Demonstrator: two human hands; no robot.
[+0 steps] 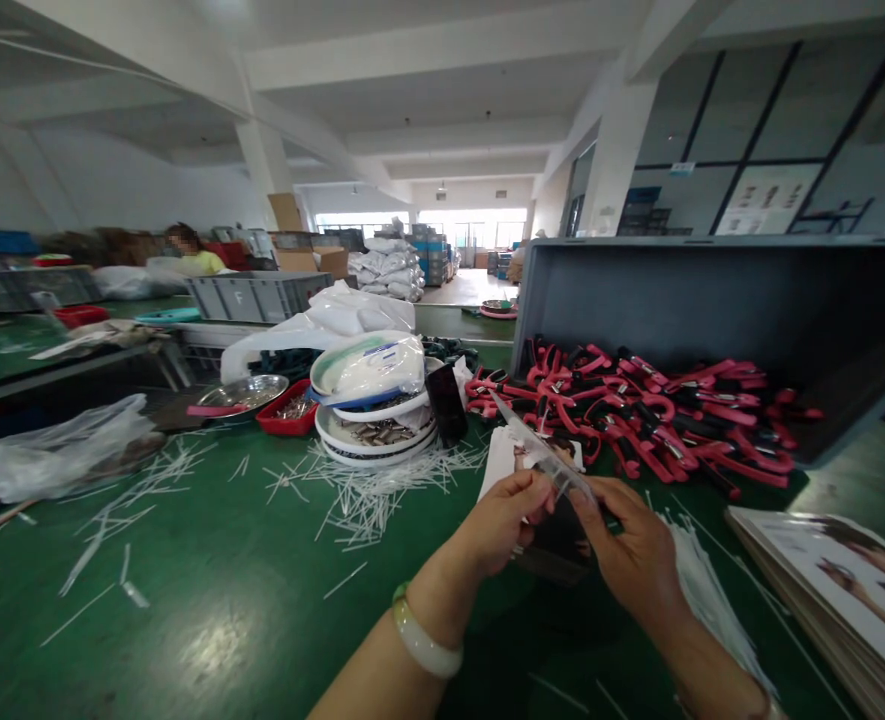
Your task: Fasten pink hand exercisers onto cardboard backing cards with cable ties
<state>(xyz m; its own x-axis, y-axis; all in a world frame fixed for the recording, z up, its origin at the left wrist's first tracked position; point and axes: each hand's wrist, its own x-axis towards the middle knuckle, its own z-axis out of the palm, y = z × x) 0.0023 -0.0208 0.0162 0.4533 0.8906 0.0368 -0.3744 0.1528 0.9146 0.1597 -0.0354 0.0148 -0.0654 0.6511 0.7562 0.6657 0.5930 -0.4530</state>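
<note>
Covering green glossy table (pixel 209 590): white strips (pixel 367 495) | grey bin (pixel 712 290) tipped, red-black tools (pixel 637 410) spilled | clear sleeve (pixel 543 450) pinched by left hand (pixel 498 520), right hand (pixel 626 550)

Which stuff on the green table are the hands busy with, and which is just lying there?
In use:
left hand and right hand pinching a clear plastic sleeve
printed card under it

Lying about:
red and black tools spilling from the grey bin
stacked white dishes
white strips
plastic bag
stack of printed sheets
</note>
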